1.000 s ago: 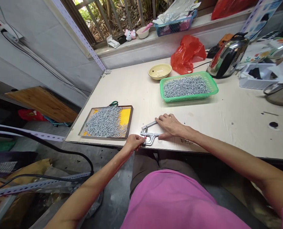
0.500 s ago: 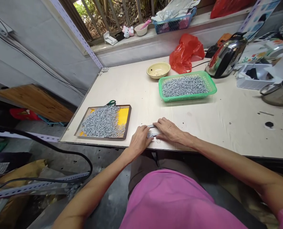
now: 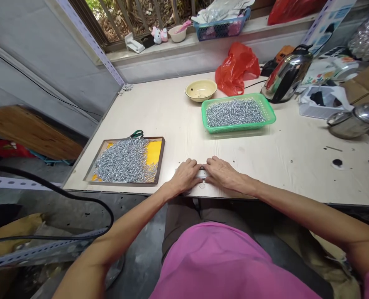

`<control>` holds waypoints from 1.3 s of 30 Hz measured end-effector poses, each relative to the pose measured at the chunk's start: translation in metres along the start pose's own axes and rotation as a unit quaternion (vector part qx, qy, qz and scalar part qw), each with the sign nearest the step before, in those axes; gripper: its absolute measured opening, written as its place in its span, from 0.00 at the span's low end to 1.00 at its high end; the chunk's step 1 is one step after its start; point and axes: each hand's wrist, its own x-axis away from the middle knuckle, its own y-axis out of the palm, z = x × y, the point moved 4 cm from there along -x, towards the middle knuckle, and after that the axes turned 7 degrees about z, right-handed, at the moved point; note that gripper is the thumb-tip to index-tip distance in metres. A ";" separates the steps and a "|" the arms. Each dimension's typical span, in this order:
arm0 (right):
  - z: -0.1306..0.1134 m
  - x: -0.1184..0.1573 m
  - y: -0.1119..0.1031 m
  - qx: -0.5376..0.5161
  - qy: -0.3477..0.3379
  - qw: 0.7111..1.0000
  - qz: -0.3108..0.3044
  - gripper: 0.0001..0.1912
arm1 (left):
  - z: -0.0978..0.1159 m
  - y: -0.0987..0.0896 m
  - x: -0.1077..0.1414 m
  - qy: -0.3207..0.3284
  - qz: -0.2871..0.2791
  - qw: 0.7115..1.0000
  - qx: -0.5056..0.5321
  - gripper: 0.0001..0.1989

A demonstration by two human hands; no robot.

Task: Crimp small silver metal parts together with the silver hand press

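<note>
- Your left hand (image 3: 186, 176) is curling around one end of the grey metal tool (image 3: 200, 173), the fingers bending over its far side.
- Your right hand (image 3: 221, 171) is closing on the other end, thumb and fingers coming near those of the left.
- The tool is sitting between your hands near the front edge of the counter (image 3: 178, 120) (only a short middle stretch is showing, so you cannot tell how its handles are standing).
- To your left, the shallow tray (image 3: 161, 162) is holding a heap of small metal pieces (image 3: 122, 162) on a yellow bottom.
- Beyond your right hand, the green basket (image 3: 234, 128) is carrying more such pieces.
- Behind that basket, the cream bowl (image 3: 201, 90) and the red plastic bag (image 3: 236, 68) are resting side by side.
</note>
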 end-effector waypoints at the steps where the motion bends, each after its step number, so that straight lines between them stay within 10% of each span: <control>1: -0.001 0.000 0.002 0.002 0.002 1.000 0.002 0.11 | 0.000 0.002 0.001 -0.002 0.008 1.000 0.003 0.18; 15: 0.020 -0.016 0.000 -0.022 -0.048 0.998 0.033 0.17 | 0.006 0.014 0.014 -0.113 0.141 0.982 0.046 0.17; 27: 0.050 -0.053 -0.003 0.045 0.020 0.992 0.112 0.12 | 0.052 0.036 0.032 -0.060 0.200 0.969 0.133 0.18; 39: -0.080 -0.067 0.020 0.080 -0.318 0.944 0.031 0.04 | 0.060 0.053 0.037 -0.107 0.145 0.977 0.113 0.24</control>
